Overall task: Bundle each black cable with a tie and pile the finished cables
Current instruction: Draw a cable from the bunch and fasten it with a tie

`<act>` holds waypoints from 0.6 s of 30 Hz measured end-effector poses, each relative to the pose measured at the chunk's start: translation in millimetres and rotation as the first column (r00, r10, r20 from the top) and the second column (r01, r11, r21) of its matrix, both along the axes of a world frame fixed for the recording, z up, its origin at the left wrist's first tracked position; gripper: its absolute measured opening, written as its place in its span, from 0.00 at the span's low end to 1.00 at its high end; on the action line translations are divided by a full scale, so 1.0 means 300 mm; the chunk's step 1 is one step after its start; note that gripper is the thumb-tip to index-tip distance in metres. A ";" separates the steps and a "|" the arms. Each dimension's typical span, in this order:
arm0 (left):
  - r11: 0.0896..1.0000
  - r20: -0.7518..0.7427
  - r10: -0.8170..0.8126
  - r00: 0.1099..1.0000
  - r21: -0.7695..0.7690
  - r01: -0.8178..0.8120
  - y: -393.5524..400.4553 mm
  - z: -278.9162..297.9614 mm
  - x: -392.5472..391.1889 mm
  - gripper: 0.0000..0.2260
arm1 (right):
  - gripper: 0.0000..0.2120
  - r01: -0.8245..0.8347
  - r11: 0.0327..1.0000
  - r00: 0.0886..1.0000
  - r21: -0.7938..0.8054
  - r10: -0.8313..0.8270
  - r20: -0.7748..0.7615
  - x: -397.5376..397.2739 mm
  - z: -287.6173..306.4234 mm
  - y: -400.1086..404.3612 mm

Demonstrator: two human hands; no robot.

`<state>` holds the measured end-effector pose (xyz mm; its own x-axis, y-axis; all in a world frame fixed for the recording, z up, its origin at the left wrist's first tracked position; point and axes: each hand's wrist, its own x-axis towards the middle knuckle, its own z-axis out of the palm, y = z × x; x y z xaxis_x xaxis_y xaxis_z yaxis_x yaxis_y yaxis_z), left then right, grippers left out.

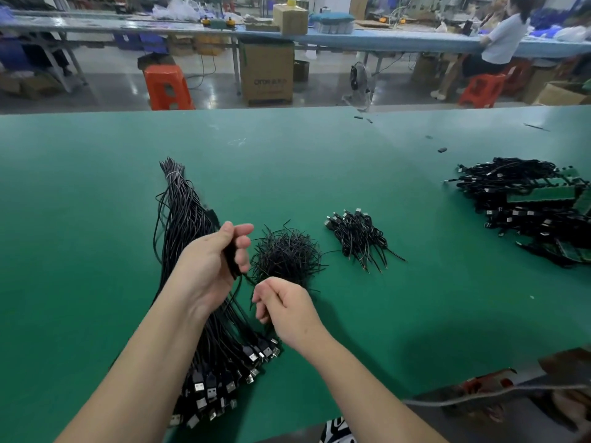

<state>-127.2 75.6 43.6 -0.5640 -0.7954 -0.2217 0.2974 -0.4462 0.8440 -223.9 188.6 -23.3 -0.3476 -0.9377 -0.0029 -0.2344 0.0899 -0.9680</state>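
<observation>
A green table carries a long bunch of loose black cables running from the far left down to USB plugs near the front edge, a big heap of cables mixed with green boards at the far right, a small pile of finished bundled cables in the middle and a tangle of black ties just beside the hands. The left hand grips a folded black cable above the loose bunch, while the right hand, fingers curled, pinches a thin black strand just below the tangle
</observation>
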 end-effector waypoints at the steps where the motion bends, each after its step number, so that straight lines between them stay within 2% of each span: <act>1: 1.000 0.008 -0.020 1.000 -0.013 0.020 -0.001 0.000 0.004 0.14 | 0.14 -0.010 1.000 0.997 0.007 0.010 -0.074 0.002 -0.002 0.005; 3: 0.997 0.023 -0.067 0.997 -0.031 0.068 0.006 -0.003 0.007 0.13 | 0.12 -0.035 0.999 0.986 0.030 0.039 -0.165 0.015 0.000 0.008; 5: 0.992 0.041 -0.107 0.993 -0.061 0.110 0.022 -0.006 0.005 0.13 | 0.06 -0.074 0.997 0.987 0.034 0.078 -0.141 0.009 0.012 0.005; 7: 0.985 0.050 -0.138 0.989 -0.094 0.142 0.040 -0.007 0.006 0.12 | 0.07 -0.149 0.989 0.986 0.021 0.150 -0.077 -0.011 0.025 -0.003; 8: 0.982 0.055 -0.150 0.987 -0.108 0.156 0.049 -0.005 0.007 0.12 | 0.09 -0.181 0.983 0.983 0.016 0.181 -0.003 -0.016 0.032 -0.007; 10: 0.975 0.079 -0.171 0.982 -0.128 0.180 0.066 0.003 0.006 0.13 | 0.14 -0.193 0.980 0.947 -0.042 0.197 0.252 -0.015 0.050 -0.014; 12: 0.972 0.079 -0.194 0.978 -0.122 0.203 0.079 0.013 0.005 0.13 | 0.13 -0.158 0.982 0.888 -0.106 0.188 0.420 -0.011 0.049 -0.024; 16: 0.927 0.063 -0.355 0.933 -0.108 0.360 0.080 0.026 0.015 0.15 | 0.07 -0.081 0.990 0.907 -0.111 0.120 0.404 -0.014 0.046 -0.017; 18: 0.872 0.120 -0.463 0.878 -0.115 0.475 0.071 0.031 0.025 0.16 | 0.10 -0.083 0.991 0.919 -0.102 0.116 0.376 -0.019 0.041 -0.005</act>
<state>-119.7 96.9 52.9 -0.8620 -0.4679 -0.1951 0.0059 -0.3940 0.9191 -229.6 187.0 -10.9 -0.2404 -0.9699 -0.0381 0.1496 0.0018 -0.9887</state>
